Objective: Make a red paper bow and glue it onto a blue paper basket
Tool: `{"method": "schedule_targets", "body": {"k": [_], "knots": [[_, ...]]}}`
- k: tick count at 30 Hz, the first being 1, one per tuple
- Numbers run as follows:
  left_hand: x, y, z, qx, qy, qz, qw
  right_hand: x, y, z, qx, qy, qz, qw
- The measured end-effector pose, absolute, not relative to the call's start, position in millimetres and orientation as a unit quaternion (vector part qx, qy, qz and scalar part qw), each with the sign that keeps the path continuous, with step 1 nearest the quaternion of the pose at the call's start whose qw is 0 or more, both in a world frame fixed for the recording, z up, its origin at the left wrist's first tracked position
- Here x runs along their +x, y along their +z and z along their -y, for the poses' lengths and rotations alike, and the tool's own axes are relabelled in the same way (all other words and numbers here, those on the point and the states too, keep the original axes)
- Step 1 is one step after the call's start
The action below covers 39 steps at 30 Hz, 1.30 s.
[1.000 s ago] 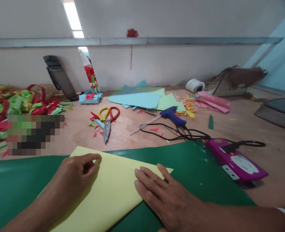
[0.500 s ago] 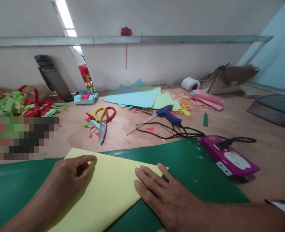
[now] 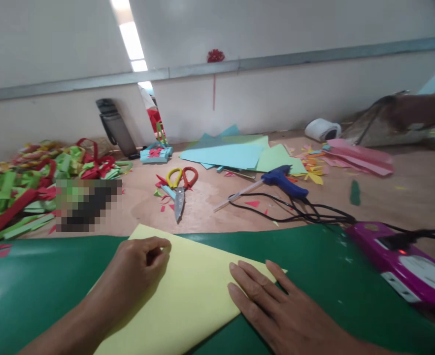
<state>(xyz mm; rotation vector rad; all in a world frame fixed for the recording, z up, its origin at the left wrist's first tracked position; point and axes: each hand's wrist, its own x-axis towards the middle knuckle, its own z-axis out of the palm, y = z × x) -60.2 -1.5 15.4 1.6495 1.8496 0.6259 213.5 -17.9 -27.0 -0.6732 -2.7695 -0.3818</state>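
Note:
A pale yellow sheet of paper (image 3: 191, 291) lies on a dark green mat (image 3: 47, 276), its right corner pointed. On its upper left part rests my left hand (image 3: 139, 271), fingers curled, thumb and index fingertip pressed together; whatever may be between them is too small to make out. Spread flat over the paper's right corner is my right hand (image 3: 276, 301), fingertips on the paper and palm over the mat. Beyond the paper, scissors (image 3: 180, 192) with one yellow and one red handle lie on the wooden table (image 3: 143, 197).
A blue glue gun (image 3: 287, 182) with a black cord lies behind the mat, near a purple power strip (image 3: 405, 261). Blue and green sheets (image 3: 224, 150) are at the back. Paper strips (image 3: 14, 187) are heaped left, near a dark bottle (image 3: 117, 129). A bag (image 3: 394, 118) stands back right.
The camera view has shifted and tilted, so the scene appears farther right. Both hands keep about the same places on the yellow paper.

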Motion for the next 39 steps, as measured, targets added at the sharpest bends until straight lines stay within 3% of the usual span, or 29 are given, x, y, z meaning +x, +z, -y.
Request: {"method": "schedule_targets", "body": {"k": [13, 24, 33, 39], "knots": [[-61, 14, 0, 0.647, 0.21, -0.686, 0.259, 211, -26, 5, -0.182, -0.262, 0.938, 0.135], [-62, 12, 0, 0.627, 0.245, -0.693, 0.259, 215, -25, 7, -0.191, -0.22, 0.946, 0.145], [-61, 11, 0, 0.627, 0.237, -0.694, 0.264, 215, -36, 7, -0.183, -0.277, 0.929, 0.166], [-60, 10, 1, 0.638, 0.23, -0.69, 0.252, 214, -26, 6, -0.184, -0.262, 0.941, 0.113]]}}
